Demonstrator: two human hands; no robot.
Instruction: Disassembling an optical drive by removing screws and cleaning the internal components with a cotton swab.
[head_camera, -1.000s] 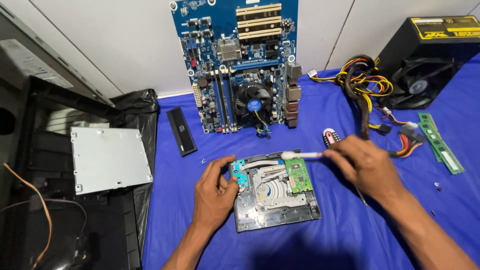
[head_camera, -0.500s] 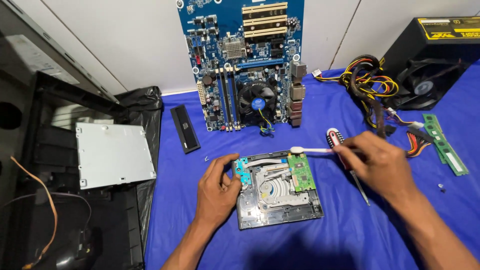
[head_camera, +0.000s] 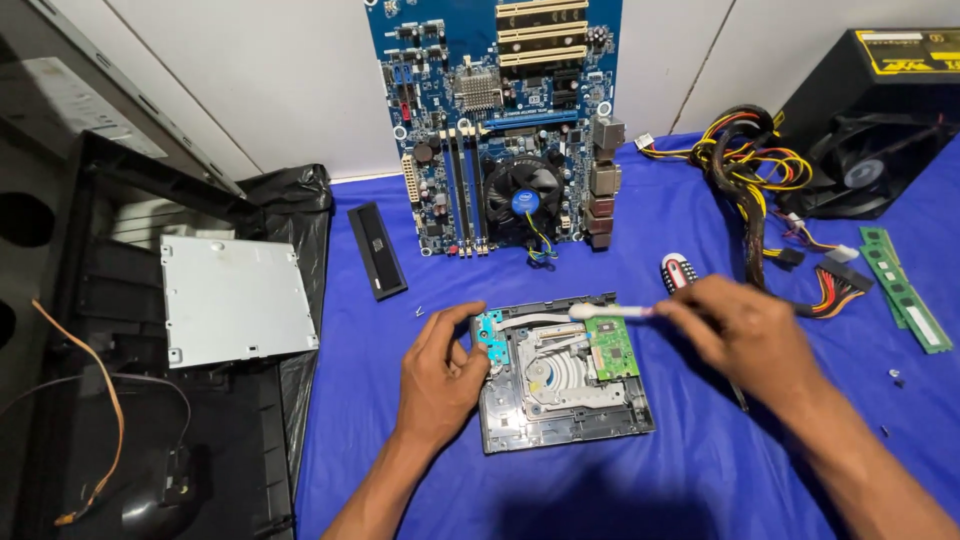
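Note:
An opened optical drive (head_camera: 565, 375) lies on the blue cloth, its grey mechanism and a small green circuit board (head_camera: 612, 348) exposed. My left hand (head_camera: 440, 375) rests on the drive's left edge, fingers against a small blue part. My right hand (head_camera: 745, 340) grips a white toothbrush (head_camera: 610, 312) by its handle. The brush head sits over the top edge of the drive, close to the green board.
A blue motherboard (head_camera: 500, 120) with a fan leans against the wall behind. A black strip (head_camera: 376, 250) lies left of it. A red-and-white screwdriver handle (head_camera: 678, 271), wire bundle (head_camera: 755, 170), black power supply (head_camera: 880, 130) and green memory sticks (head_camera: 900, 290) sit right. A metal plate (head_camera: 235, 298) rests on the black case left.
The toothbrush head has shifted slightly over the drive's top edge as my right hand moves. My left hand stays on the drive's left side.

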